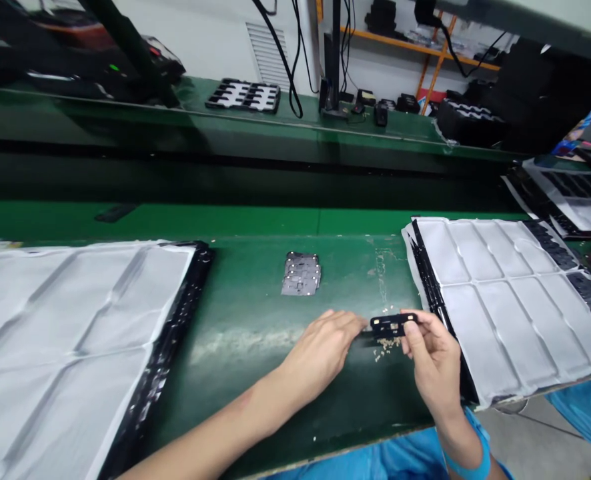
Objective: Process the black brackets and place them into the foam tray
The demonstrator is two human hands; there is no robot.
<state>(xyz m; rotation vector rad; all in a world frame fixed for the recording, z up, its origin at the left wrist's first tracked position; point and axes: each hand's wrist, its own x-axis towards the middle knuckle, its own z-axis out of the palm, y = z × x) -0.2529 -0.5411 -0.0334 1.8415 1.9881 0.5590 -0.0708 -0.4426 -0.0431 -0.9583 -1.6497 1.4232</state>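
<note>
My right hand (434,357) pinches a small flat black part (393,325) by its right end, thumb on top. The part has light metallic-looking spots on its face and is held just above the table. Beside its left end, my left hand (325,343) has its fingers bunched together, back of the hand up. A dark thin shape shows at those fingertips; what it is I cannot make out. Tiny tan pieces (388,347) lie scattered on the green table under the part. A few thin grey plates (301,275) lie together farther back on the table.
Stacked black trays with white sheets stand at the left (75,340) and at the right (515,300). Behind the green table (245,287) runs a dark channel, then a shelf with a small tray (244,95), a black post and hanging cables (288,60).
</note>
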